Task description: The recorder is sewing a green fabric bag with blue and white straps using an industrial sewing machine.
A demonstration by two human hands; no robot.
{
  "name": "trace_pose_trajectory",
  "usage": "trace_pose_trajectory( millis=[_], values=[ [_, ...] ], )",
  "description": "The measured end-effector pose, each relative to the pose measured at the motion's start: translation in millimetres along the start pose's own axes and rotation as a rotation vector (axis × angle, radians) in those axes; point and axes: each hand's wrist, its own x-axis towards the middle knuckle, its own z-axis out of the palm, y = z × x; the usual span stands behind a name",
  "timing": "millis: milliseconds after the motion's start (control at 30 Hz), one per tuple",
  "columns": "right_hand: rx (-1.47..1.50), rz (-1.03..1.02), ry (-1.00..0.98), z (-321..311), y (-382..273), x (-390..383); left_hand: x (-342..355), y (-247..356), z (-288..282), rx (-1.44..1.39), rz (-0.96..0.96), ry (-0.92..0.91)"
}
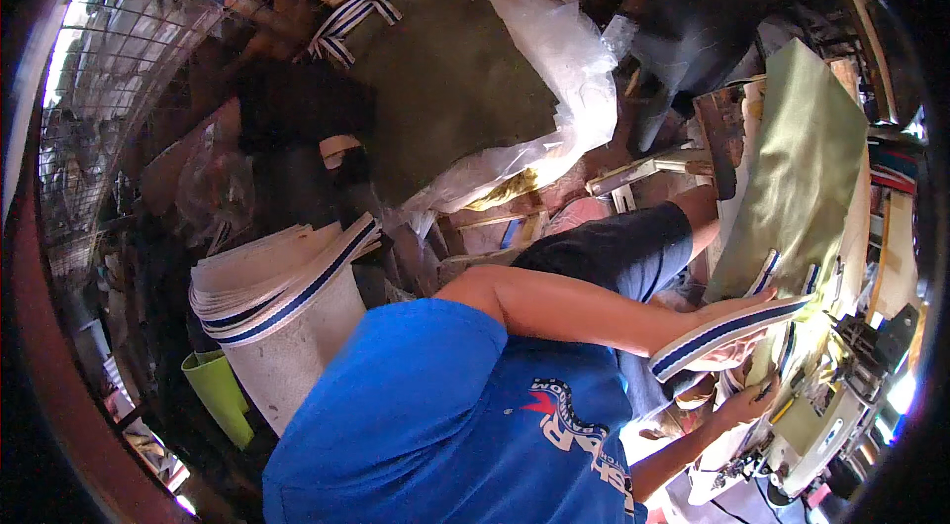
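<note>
A striped blue-and-white webbing strap (693, 341) crosses my left hand (734, 354), whose fingers look curled behind it and are partly hidden. The strap's far end reaches toward a lit sewing machine (826, 425). Lower down, beside the machine, my right hand (744, 403) is closed, with a small dark thing at its fingertips that I cannot make out. More short striped strap pieces (764, 272) lie just beyond my left hand, at the bottom of a long olive-green cloth (797, 158).
Behind my left shoulder stands a stack of off-white sheets (287, 326) with striped edging, next to a lime-green roll (220, 395). Dark olive material (445, 79) lies over clear plastic sheeting (584, 59), with a striped strap bundle (356, 24) at its corner. Wire mesh (129, 108) borders the left side.
</note>
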Motion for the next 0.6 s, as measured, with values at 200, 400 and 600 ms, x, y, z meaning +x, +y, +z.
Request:
trace_pose_trajectory(
  millis=[200,400,600],
  values=[
    [0.49,0.185,0.087,-18,-91,25,30,-7,-12,-0.297,-0.105,-0.829],
    [0.723,0.179,-0.515,-44,-214,63,-12,88,5,-2.791,-1.041,-0.599],
    [0.014,-0.28,-0.567,-8,-228,66,12,165,-71,-3.167,-1.972,-0.889]
  ],
)
